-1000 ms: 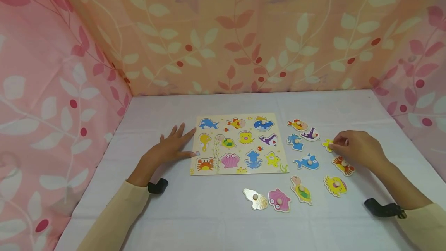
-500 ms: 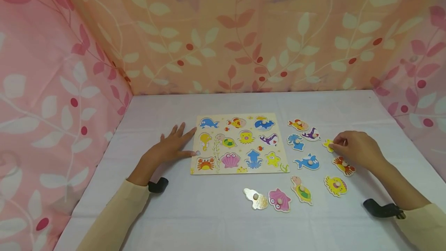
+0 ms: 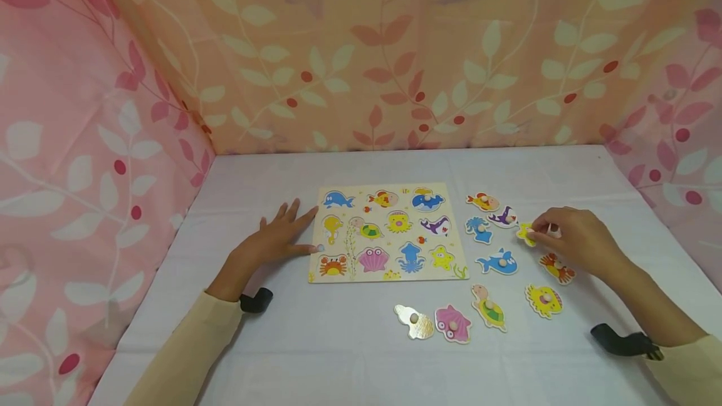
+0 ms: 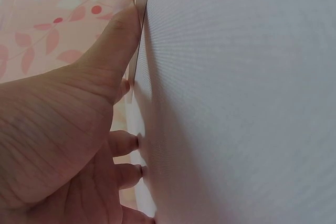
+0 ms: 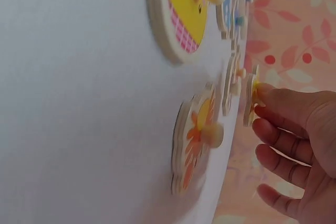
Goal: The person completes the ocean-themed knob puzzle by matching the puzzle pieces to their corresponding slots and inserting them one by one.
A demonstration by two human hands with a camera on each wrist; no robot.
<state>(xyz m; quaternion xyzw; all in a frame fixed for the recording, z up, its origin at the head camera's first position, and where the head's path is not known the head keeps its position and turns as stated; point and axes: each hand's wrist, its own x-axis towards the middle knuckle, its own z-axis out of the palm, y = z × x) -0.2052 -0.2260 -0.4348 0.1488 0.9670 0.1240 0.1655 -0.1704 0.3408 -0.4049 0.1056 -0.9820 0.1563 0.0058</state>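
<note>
My right hand [image 3: 578,237] pinches a yellow starfish puzzle piece [image 3: 526,234] between thumb and finger. In the right wrist view the starfish piece [image 5: 251,98] is lifted off the table, its knob hidden by the fingertips. Just below that hand lies the crab piece [image 3: 557,268], knob up. With fingers spread, my left hand [image 3: 273,240] rests at the left edge of the puzzle board [image 3: 389,274]. Its thumb [image 4: 113,38] touches the board's edge in the left wrist view. On the board, a blue whale piece with a knob [image 3: 427,199] sits at the top right.
Right of the board lie a fish [image 3: 482,202], a purple whale [image 3: 502,217], a squid [image 3: 479,230] and a blue whale [image 3: 497,262]. Nearer are the octopus [image 3: 544,301], turtle [image 3: 488,309], shell [image 3: 452,324] and a shiny piece [image 3: 414,322]. Patterned cloth [image 3: 395,49] walls the table.
My right hand has lifted the starfish piece and shifted it slightly left, toward the board. My left hand has stayed in place at the board's edge.
</note>
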